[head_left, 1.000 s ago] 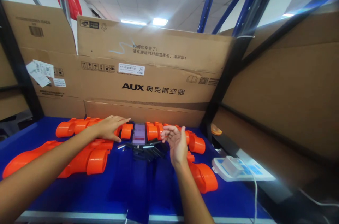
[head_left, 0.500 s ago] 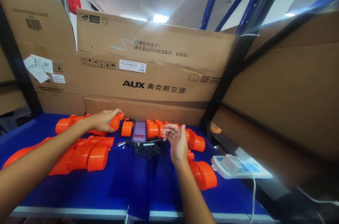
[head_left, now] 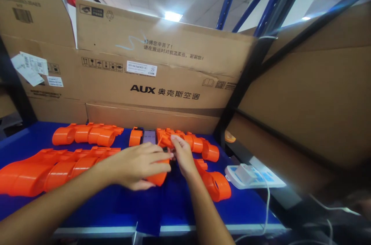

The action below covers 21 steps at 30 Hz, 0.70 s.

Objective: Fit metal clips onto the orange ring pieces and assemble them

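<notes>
Orange plastic is what I see my left hand [head_left: 136,165] wrapped around in the head view: an orange part [head_left: 158,177] held just above the blue table [head_left: 95,208], fingers curled shut on it. My right hand [head_left: 181,156] meets it from the other side, fingertips pinched at its top edge; what they pinch I cannot tell. More orange pieces lie in rows to the left [head_left: 87,135] and right [head_left: 214,185]. A cardboard box [head_left: 162,79] stands behind, and a white device [head_left: 249,175] sits at the right.
</notes>
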Motion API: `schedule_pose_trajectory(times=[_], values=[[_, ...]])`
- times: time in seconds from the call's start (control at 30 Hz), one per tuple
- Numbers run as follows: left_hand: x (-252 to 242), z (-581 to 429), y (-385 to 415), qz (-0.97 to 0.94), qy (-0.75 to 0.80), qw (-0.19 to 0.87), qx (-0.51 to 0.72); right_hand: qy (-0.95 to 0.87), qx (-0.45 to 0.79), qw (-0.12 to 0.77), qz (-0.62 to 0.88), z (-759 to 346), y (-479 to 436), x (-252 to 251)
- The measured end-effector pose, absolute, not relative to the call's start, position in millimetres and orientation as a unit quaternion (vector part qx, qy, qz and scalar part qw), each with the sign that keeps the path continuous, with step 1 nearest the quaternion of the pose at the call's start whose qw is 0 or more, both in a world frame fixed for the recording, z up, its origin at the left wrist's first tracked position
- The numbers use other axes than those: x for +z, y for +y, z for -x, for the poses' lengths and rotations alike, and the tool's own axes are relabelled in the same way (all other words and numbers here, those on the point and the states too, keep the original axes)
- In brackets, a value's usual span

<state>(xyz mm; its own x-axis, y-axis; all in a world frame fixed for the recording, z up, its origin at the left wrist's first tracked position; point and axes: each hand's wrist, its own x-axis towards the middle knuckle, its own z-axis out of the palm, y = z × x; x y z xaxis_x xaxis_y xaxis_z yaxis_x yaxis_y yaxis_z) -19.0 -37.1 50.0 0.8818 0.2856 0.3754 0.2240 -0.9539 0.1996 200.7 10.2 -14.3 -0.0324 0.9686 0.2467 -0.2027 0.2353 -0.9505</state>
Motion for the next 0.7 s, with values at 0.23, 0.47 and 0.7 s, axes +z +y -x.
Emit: schedule_pose_trajectory(times=[0.23, 0.47, 0.7], values=[[14.9, -4.2, -24.7, -0.777, 0.29, 0.291, 0.477, -0.504, 0.467, 0.62, 0.38, -197.1, 8.9, -11.8], [-12.6, -37.8, 7.2, -0.575, 0.259, 0.588, 0.507, -0.517, 0.447, 0.621, 0.384, -194.9, 10.1, -15.5], [-22.3, -12.1, 7.1, -0.475, 0.294, 0.567, 0.605, -0.562, 0.318, 0.625, 0.439, -228.2, 25.0, -17.6]])
